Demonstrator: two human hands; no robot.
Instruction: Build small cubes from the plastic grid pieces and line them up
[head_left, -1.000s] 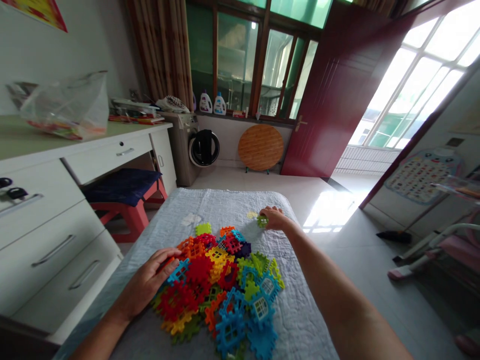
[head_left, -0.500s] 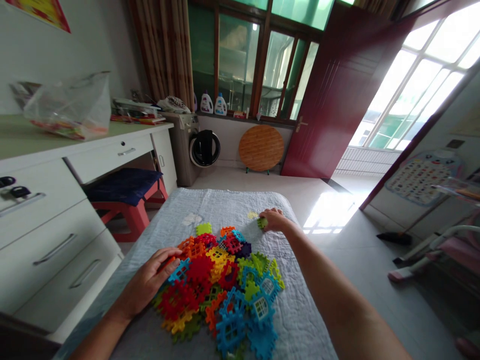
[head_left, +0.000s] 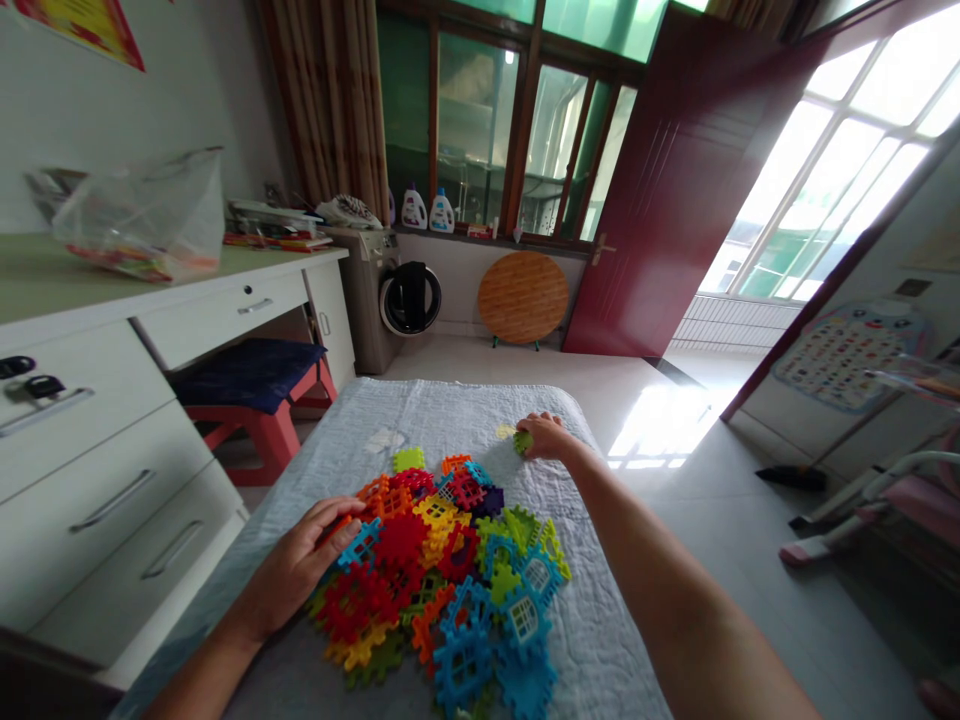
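A heap of plastic interlocking building pieces in red, blue, yellow, orange and green lies on a quilted cloth (head_left: 442, 405). My left hand (head_left: 307, 550) rests against the heap's left edge, fingers stretched out and thumb apart, touching an orange piece (head_left: 343, 524) beside a blue window piece (head_left: 361, 543). Beyond the heap at the right, my right hand (head_left: 546, 437) pinches a green building piece (head_left: 523, 441) close to the cloth. A flat lime-green piece (head_left: 409, 459) lies at the far edge of the heap. Dark blue and red pieces (head_left: 469, 488) are near it.
To the left stand a white desk (head_left: 262, 290) with drawers and a red stool (head_left: 274, 440) with a dark top. A washing machine (head_left: 367, 300), a round wooden board (head_left: 523, 297) and a red door (head_left: 675, 190) are ahead. A pink-and-white chair (head_left: 900, 505) stands at right.
The green piece in my right hand has turned slightly. My left hand stays in place against the heap.
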